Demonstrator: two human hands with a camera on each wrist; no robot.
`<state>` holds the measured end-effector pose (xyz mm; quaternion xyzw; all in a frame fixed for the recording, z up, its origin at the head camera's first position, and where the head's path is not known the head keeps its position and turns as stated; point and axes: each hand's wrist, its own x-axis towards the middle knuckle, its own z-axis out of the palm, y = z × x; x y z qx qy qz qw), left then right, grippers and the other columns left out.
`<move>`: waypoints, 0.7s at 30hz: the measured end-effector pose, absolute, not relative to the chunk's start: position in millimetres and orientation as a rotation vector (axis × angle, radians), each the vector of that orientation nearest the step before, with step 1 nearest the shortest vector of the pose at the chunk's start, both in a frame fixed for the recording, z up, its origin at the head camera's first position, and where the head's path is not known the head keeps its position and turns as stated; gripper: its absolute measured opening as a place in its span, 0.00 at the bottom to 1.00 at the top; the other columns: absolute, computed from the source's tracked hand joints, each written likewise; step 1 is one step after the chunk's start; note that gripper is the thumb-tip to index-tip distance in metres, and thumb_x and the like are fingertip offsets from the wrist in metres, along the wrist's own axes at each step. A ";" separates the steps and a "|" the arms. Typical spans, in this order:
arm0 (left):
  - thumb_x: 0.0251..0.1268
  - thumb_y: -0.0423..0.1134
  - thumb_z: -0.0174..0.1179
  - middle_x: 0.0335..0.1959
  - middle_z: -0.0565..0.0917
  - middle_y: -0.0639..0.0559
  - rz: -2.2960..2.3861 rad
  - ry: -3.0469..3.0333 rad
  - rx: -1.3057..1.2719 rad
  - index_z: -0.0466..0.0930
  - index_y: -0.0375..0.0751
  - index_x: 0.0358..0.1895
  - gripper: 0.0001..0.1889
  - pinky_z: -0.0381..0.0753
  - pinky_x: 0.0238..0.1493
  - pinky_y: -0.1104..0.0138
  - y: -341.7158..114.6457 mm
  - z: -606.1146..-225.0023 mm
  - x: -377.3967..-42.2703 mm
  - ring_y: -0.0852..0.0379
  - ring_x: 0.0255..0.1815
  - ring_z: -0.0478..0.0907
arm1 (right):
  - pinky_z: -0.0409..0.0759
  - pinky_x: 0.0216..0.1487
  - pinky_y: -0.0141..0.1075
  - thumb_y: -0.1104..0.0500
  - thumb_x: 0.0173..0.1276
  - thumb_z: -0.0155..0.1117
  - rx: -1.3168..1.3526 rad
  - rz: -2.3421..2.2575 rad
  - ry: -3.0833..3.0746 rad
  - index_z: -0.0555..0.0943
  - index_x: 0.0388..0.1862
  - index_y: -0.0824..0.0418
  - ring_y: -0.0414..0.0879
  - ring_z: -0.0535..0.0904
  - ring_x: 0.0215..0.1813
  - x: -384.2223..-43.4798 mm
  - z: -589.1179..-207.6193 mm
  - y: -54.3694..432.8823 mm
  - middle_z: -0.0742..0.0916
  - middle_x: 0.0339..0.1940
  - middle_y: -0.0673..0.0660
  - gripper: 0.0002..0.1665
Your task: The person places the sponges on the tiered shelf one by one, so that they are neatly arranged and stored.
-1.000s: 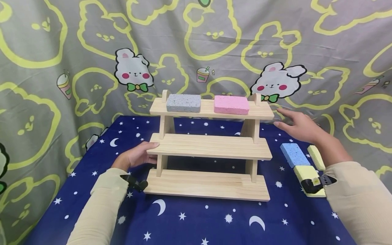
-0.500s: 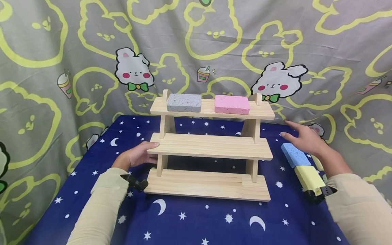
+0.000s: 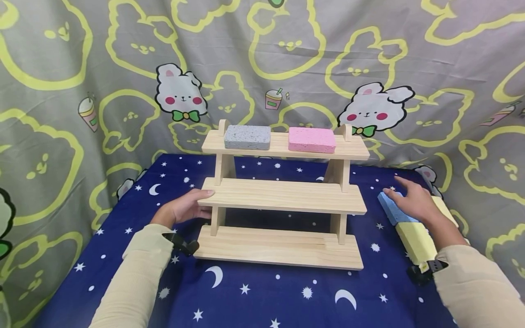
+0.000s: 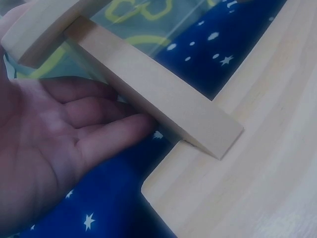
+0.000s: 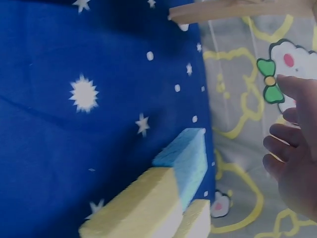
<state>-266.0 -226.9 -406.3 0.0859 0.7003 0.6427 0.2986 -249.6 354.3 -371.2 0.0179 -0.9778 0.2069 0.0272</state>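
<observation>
Blue sponge (image 3: 389,210) is lying partly beneath the right hand (image 3: 417,204), whose thumb and fingers are standing apart, and a yellow sponge (image 3: 415,240) is touching its near end. The left hand (image 3: 185,207) is gripping the left end of the wooden rack's middle shelf (image 3: 287,196), while starry cloth (image 3: 374,232) is separating its right edge from both sponges.
</observation>
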 end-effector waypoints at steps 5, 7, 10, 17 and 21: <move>0.68 0.50 0.43 0.65 0.63 0.27 1.703 1.865 0.225 0.51 0.28 0.70 0.35 0.72 0.58 0.47 -226.9 -406.5 -266.3 0.36 0.63 0.66 | 0.60 0.56 0.67 0.41 0.71 0.47 0.012 0.651 -3.013 0.56 0.67 0.78 0.78 0.59 0.61 -247.7 -386.9 362.3 0.65 0.62 0.83 0.44; 0.68 0.50 0.43 0.65 0.63 0.27 1.705 1.863 0.224 0.51 0.28 0.70 0.35 0.72 0.58 0.47 -227.0 -406.4 -266.4 0.35 0.63 0.66 | 0.60 0.56 0.67 0.41 0.71 0.46 -0.028 0.656 -3.020 0.56 0.67 0.79 0.79 0.58 0.61 -247.1 -393.6 365.4 0.65 0.61 0.83 0.45; 0.68 0.50 0.43 0.64 0.63 0.27 1.708 1.862 0.226 0.52 0.28 0.70 0.35 0.71 0.59 0.47 -227.0 -406.3 -266.5 0.35 0.64 0.66 | 0.61 0.56 0.67 0.41 0.71 0.46 -0.086 0.645 -3.035 0.56 0.66 0.81 0.79 0.59 0.61 -245.6 -402.7 369.3 0.65 0.60 0.84 0.46; 0.67 0.51 0.44 0.65 0.63 0.28 1.704 1.864 0.225 0.52 0.29 0.70 0.35 0.71 0.59 0.47 -226.7 -407.0 -266.3 0.35 0.64 0.66 | 0.62 0.56 0.67 0.39 0.70 0.45 -0.214 0.637 -3.057 0.55 0.64 0.84 0.80 0.59 0.59 -240.5 -417.2 375.2 0.64 0.59 0.86 0.48; 0.67 0.50 0.44 0.64 0.64 0.28 1.713 1.860 0.228 0.52 0.28 0.69 0.35 0.72 0.58 0.47 -226.6 -407.4 -266.2 0.35 0.64 0.66 | 0.63 0.56 0.66 0.41 0.70 0.46 -0.240 0.635 -3.040 0.57 0.63 0.85 0.80 0.60 0.58 -237.5 -424.4 377.7 0.65 0.58 0.86 0.47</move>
